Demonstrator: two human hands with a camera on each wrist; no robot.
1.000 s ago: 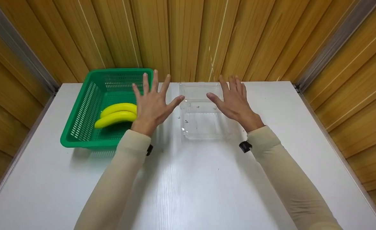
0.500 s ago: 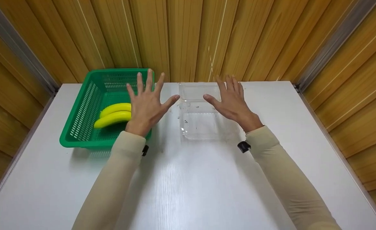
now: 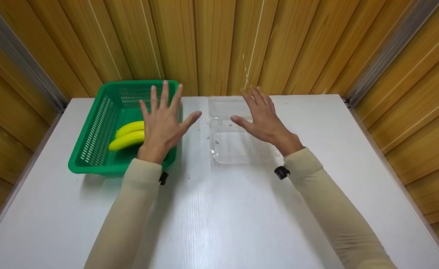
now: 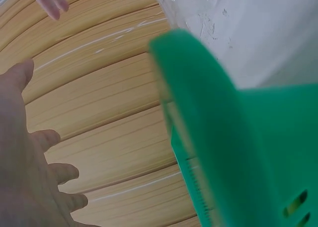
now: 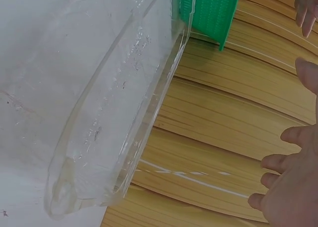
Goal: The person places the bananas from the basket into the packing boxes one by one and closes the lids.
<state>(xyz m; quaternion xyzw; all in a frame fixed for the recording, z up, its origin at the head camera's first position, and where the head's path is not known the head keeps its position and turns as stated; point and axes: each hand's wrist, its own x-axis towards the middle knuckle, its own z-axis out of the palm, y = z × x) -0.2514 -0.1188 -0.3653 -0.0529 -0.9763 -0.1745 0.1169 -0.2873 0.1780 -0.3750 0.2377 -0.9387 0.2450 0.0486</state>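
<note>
- The left hand (image 3: 160,127) is held above the green basket (image 3: 100,170), fingers spread wide, nothing grasped.
- The right hand (image 3: 265,122) is held near the clear box (image 3: 231,147), fingers extended, thumb parted, nothing grasped.
- Two bananas (image 3: 127,141) are contained in the basket, partly hidden by the left hand.
- Box and basket are set apart on the bench (image 3: 219,216).

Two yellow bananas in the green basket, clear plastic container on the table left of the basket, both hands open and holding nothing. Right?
One slip: the clear plastic container is on the table right of the green basket, as the head view shows. Two yellow bananas in the basket, left hand and right hand open, holding nothing: correct.
</note>
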